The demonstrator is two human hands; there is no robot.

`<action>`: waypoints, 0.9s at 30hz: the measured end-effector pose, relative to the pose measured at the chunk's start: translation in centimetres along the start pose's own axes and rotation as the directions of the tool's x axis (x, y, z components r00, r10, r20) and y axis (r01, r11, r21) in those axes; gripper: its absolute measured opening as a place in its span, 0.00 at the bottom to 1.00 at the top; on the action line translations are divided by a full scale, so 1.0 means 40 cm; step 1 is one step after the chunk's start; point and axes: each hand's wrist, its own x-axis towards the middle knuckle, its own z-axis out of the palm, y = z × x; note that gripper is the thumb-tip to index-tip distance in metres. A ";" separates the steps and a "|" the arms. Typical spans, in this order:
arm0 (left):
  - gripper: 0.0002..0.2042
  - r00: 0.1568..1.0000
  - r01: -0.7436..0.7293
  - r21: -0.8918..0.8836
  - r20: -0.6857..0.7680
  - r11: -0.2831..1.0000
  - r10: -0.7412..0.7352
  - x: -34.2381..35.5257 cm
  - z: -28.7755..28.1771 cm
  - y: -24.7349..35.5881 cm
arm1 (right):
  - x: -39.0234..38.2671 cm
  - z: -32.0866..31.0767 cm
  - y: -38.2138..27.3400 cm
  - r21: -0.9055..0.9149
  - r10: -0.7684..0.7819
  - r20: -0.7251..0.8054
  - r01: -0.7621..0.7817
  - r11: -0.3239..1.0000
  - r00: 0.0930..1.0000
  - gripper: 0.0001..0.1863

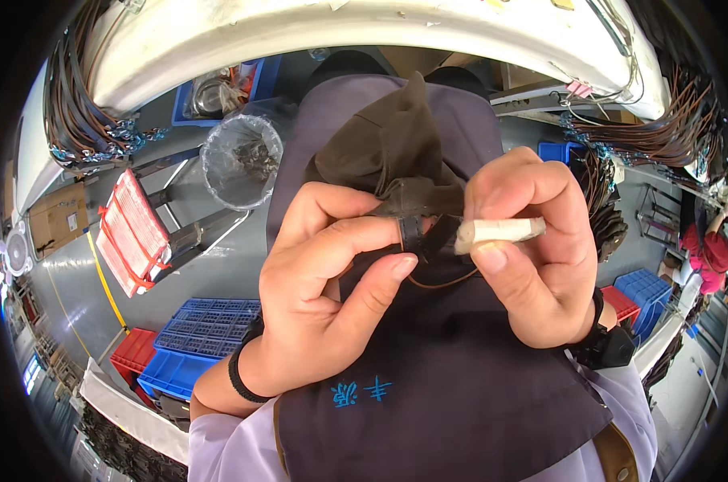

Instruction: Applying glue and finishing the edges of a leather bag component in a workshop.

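My left hand point(324, 289) is closed, its fingers gripping a short dark strap point(412, 233) with a black, shiny band near the fingertips. Behind and above it a dark brown cloth point(380, 145) bunches up to a point over my lap, touching my fingers. In my right hand point(540, 249), between thumb and curled fingers, is a small cream-coloured block point(500, 230) with worn, greyish ends. It is held level, close beside the strap. A thin brown cord point(444, 284) curves below the two hands. How the strap joins the cloth cannot be made out.
A white curved work surface point(364, 32) crosses the far side. Bundles of dark straps hang at its left point(83, 104) and right point(661, 136). On the floor stand a lined waste bin point(219, 181), a blue crate point(191, 345) and a red-and-white stack point(131, 233). Another person point(709, 245) is far right.
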 end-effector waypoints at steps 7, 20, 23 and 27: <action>0.09 0.998 -0.050 0.041 -0.020 0.998 0.051 0.000 0.007 -0.014 | -0.015 0.031 0.001 -0.419 -0.206 -0.102 0.146 0.896 0.973 0.13; 0.06 1.000 -0.001 0.149 -0.028 0.989 0.006 -0.005 0.009 -0.010 | 0.031 0.064 0.059 -0.726 -0.451 0.080 0.362 0.584 0.889 0.14; 0.05 0.998 -0.003 0.120 -0.069 0.993 0.012 -0.008 0.009 -0.011 | 0.043 0.073 0.048 -0.683 -0.420 0.059 0.344 0.644 0.905 0.13; 0.05 0.999 0.000 0.138 -0.033 0.990 0.004 -0.014 0.010 -0.019 | 0.050 0.062 0.056 -0.669 -0.395 0.059 0.330 0.666 0.917 0.11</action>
